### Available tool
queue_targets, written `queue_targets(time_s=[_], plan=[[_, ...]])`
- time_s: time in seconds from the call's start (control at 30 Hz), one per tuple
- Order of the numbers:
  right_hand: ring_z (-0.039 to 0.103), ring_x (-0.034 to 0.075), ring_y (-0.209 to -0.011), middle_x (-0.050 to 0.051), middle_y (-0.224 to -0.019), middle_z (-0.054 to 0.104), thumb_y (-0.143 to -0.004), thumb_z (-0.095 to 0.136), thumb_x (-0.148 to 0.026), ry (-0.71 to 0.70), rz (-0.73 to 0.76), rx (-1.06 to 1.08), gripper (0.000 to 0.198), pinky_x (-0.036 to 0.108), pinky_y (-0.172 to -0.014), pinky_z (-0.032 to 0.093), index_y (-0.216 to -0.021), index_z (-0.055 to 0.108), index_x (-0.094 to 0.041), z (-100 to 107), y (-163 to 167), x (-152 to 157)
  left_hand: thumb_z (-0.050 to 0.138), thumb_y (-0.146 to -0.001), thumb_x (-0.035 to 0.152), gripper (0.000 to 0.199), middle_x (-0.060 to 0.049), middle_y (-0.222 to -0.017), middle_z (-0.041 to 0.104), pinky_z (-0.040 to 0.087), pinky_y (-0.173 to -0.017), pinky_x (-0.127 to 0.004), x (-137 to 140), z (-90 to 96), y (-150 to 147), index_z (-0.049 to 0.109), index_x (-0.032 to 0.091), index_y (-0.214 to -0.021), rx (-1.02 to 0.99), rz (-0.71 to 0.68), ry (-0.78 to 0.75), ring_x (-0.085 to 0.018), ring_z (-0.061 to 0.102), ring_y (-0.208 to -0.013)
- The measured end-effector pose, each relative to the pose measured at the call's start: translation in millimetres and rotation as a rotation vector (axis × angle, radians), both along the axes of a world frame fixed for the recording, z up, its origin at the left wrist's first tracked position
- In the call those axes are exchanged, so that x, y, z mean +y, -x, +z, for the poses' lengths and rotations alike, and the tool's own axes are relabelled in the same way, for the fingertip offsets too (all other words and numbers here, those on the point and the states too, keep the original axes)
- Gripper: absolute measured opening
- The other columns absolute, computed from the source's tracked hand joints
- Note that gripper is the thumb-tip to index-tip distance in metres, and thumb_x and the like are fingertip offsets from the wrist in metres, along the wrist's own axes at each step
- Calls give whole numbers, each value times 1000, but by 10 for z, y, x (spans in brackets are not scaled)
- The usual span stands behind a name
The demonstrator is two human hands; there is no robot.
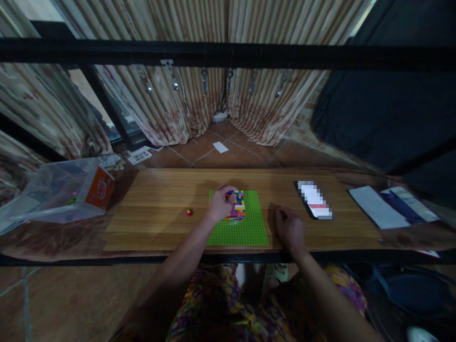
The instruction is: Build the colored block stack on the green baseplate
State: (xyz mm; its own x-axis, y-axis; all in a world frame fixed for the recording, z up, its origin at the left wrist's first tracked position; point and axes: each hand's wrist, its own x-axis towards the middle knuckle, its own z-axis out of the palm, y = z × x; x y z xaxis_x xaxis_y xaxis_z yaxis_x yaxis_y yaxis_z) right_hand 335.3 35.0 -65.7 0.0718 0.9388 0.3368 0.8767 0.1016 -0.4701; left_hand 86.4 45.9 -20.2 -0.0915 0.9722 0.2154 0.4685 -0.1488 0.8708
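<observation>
Striped curtains (pixel 171 104) form the largest item, hanging across the far side. A wooden board (pixel 153 204) lies before the person, its grain running lengthwise.

A clear plastic box (pixel 60 185) stands beyond the board's left end. Its orange label (pixel 99 190) bears pale lettering, too small and blurred to read; coloured pieces show through the wall.

A green studded baseplate (pixel 254 232) lies flat near the middle of the board. Off the board's right end are a white sheet (pixel 377 206) and, beside it, a blue-and-white printed paper (pixel 409 204) — wording not legible.

A phone (pixel 315 199) lies face up on the board's right part; its screen is pixelated, with a reddish band, and no text can be read.

The right hand (pixel 290 229) rests between baseplate and phone, fingers curled inward; whether they enclose anything cannot be told. The left hand (pixel 221 204) is over the brick build (pixel 239 209), fingers drawn close together at its upper left; whether a brick is pinched cannot be told. The build, multicoloured, sits on the baseplate's upper left portion.

A printed sheet (pixel 140 156) beyond the board carries dark blocks — unreadable. Smallest: a brick cluster (pixel 188 213), red, yellow and pink, on the board left of the baseplate.
</observation>
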Motion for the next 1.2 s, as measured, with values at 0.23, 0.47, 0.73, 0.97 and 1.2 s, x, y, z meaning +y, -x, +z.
queue_targets(time_s=[0.23,0.47,0.73,0.97,1.2], plan=[[62,21,-78,11,-91,71,-87,41,-37,6,5,1,35,29,-68,40,-90,69,-16,8,3,1,57,-79,12,20,-3,-98,66,52,-84,-31,-11,30,-4,68,20,-93,13,14,-17,-15,63,-89],[61,21,-77,12,-90,71,-87,41,-36,28,4,3,35,29,-68,40,-90,69,-16,52,18,-10,56,-84,20,17,-3,-100,64,53,-80,-28,-22,-11,12,67,20,-96,20,-6,-38,-13,64,-87],[62,21,-77,13,-92,71,-87,39,-38,14,-6,-2,38,29,-67,40,-91,69,-15,30,10,-4,47,-85,15,23,-3,-99,64,49,-88,-29,-53,51,-7,68,19,-95,-1,10,-53,-14,62,-91],[62,21,-78,13,-92,71,-87,40,-37,22,-10,-2,36,29,-69,41,-90,69,-15,28,11,-5,45,-83,12,27,-3,-100,64,49,-88,-28,-34,47,-10,69,19,-94,-38,27,-24,-14,62,-91],[62,21,-78,13,-91,71,-87,41,-36,31,-12,0,36,29,-69,40,-90,69,-15,42,17,-4,48,-80,12,26,-3,-98,64,48,-85,-27,-36,80,-9,70,19,-93,-43,35,7,-14,61,-87]])
